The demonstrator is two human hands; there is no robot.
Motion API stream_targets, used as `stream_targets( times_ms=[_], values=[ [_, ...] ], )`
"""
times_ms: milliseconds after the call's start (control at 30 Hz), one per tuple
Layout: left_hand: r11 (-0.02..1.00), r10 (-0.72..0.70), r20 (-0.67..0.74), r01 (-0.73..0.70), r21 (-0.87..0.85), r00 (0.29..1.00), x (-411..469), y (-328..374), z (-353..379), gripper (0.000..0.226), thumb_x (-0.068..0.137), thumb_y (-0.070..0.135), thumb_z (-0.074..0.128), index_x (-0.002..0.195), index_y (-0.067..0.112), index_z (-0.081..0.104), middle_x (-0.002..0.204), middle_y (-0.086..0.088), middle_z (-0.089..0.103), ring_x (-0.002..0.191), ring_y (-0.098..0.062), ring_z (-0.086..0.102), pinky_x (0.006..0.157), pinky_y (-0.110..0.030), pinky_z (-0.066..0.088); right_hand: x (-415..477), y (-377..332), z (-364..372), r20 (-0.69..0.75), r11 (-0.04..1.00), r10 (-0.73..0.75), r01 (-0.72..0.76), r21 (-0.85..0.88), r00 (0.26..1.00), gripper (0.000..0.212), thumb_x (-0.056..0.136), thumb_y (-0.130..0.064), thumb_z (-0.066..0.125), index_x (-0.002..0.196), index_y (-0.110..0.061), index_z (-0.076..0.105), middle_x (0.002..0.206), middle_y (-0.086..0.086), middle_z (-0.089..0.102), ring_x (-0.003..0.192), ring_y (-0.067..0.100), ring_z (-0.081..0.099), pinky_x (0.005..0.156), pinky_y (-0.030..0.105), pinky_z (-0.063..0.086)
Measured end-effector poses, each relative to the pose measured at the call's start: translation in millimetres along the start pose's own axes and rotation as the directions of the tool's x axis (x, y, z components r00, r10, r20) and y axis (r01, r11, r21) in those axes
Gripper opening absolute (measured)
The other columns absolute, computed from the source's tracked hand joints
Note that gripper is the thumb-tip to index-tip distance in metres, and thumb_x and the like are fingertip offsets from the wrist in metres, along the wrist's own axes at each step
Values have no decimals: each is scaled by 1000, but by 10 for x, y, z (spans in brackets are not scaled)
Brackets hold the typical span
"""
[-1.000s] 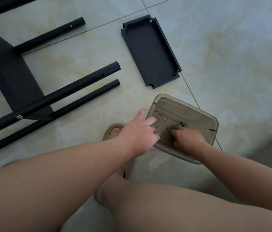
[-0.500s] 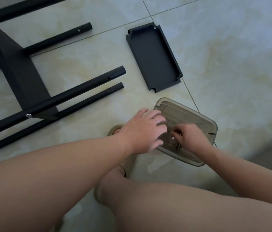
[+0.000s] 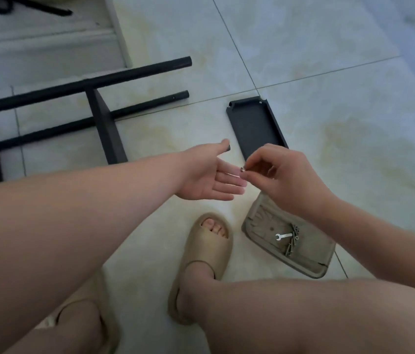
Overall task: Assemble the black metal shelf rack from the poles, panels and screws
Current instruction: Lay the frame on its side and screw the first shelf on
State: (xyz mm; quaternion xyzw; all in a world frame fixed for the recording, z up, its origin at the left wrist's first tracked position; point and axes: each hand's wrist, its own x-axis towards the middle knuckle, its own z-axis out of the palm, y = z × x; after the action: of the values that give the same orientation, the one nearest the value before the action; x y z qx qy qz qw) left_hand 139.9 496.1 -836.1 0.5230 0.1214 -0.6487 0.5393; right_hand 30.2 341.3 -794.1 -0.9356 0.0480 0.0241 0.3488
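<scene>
My right hand (image 3: 280,177) pinches a small screw (image 3: 242,170) between thumb and forefinger, just above the fingertips of my left hand (image 3: 209,175), which lies palm up with straight fingers. Below my right wrist a brown translucent tray (image 3: 303,254) on the floor holds several screws (image 3: 292,241) and a small silver wrench (image 3: 283,236). A loose black shelf panel (image 3: 255,126) lies beyond my hands. To the left lies the part-built rack: two black poles (image 3: 135,72) joined to an upright black panel (image 3: 107,131).
My feet in beige slides (image 3: 209,254) stand on the pale tiled floor (image 3: 329,72), one slide beside the tray. A white baseboard or door frame (image 3: 119,29) runs along the upper left, with a dark cable above it.
Both hands have left the tray and risen above it. My right hand now pinches a screw, and my left hand has turned palm up. The view has tilted up and back.
</scene>
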Motion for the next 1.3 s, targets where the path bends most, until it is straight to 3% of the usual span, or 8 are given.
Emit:
stream_targets(
  times_ms=[100,233,367,600,700,900,1067,1300],
  values=[
    [997,8,59,-3,-77,998,-309,76,-216,80,101,64,27,119,-6,61,106,-20,73,102,-31,72,83,-39,60,139,-357,67,40,995,-87,89,-52,995,5,87,-7,76,89,-12,74,79,-12,60,74,8,58,67,12,42],
    [995,-5,36,8,-102,999,-641,104,-630,78,103,58,31,88,-4,76,92,-17,74,88,-29,75,72,-35,62,333,-743,239,49,985,-158,161,-55,986,9,94,-16,71,101,-15,77,84,-16,61,78,3,59,71,9,40],
    [999,-24,-100,19,-50,995,-847,70,-1075,33,102,24,46,95,1,69,77,-12,72,72,-24,74,59,-29,60,538,-959,462,56,984,-175,177,-28,983,18,98,-19,64,113,-16,72,94,-20,60,93,0,61,78,11,44],
    [998,56,-209,-48,43,976,-1052,29,-1835,45,95,-14,22,106,0,63,101,-17,73,81,-23,76,67,-30,63,967,-1121,1040,309,970,-91,154,-187,947,52,99,-45,54,147,-27,45,145,-8,47,133,12,40,104,33,40],
    [996,66,-205,-52,71,977,-1147,-4,-2190,42,99,-13,24,110,2,62,108,-17,74,95,-23,75,77,-33,62,1125,-1129,1319,432,920,-133,273,-282,892,77,93,-57,54,157,-25,28,160,-3,30,147,20,22,118,41,29],
    [990,99,-321,-61,127,942,-1008,-276,-2649,27,109,4,28,124,9,50,104,-13,72,93,-18,73,79,-31,59,1320,-885,1691,619,704,-217,560,-437,755,112,78,-85,38,162,-28,-8,170,-2,-15,156,26,-16,125,49,0],
    [983,164,-337,-123,140,927,-577,-546,-2690,24,109,22,37,114,7,56,103,-7,75,86,-12,75,60,-20,57,1442,-718,1966,622,689,-234,579,-437,747,116,73,-93,31,162,-30,-7,169,-1,-17,156,28,-15,125,52,-1],
    [927,275,-392,-133,352,878,-133,-648,-2729,25,98,35,61,92,13,71,75,2,73,63,-7,65,57,-18,49,1600,-585,2164,597,698,-272,581,-417,755,110,77,-91,32,163,-28,4,171,4,-8,157,31,-3,125,54,6]
  ],
)
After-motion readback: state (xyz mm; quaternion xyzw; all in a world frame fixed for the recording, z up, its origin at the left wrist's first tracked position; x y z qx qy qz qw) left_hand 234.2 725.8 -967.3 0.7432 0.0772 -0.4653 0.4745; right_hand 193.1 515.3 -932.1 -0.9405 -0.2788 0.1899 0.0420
